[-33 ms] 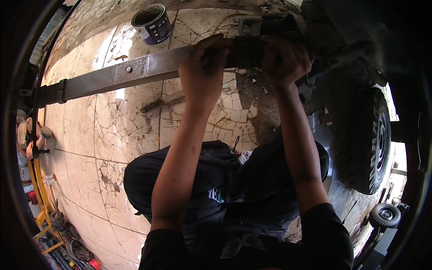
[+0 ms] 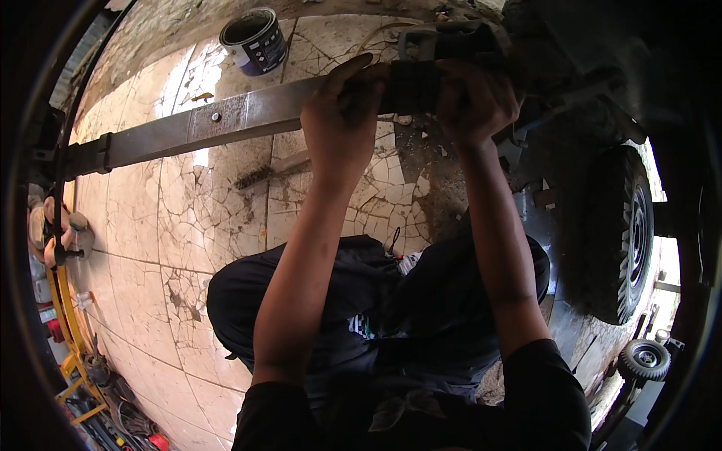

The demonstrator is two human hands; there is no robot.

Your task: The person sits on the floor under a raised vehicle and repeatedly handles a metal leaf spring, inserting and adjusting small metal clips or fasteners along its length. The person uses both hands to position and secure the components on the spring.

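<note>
A long grey metal beam [image 2: 173, 132] with a bolt head on its near face runs across in front of me, up toward the right. My left hand [image 2: 340, 113] is at the beam, its fingers curled and one finger raised; what lies between them is in shadow. Between my two hands the beam carries a dark block or sleeve [image 2: 412, 86]. My right hand [image 2: 477, 105] is closed around the right end of this dark part. Its fingertips are hidden in the shade.
Beyond the beam stands an open paint bucket [image 2: 254, 43]. A wire brush [image 2: 259, 177] lies on the cracked tile floor [image 2: 192, 214]. To the right are a large tyre [image 2: 624, 233] and a small wheel [image 2: 645, 359]. A yellow metal frame [image 2: 68, 331] and tools lie at left.
My left hand has shifted very slightly to the right, its raised finger a little higher. Everything else stays put.
</note>
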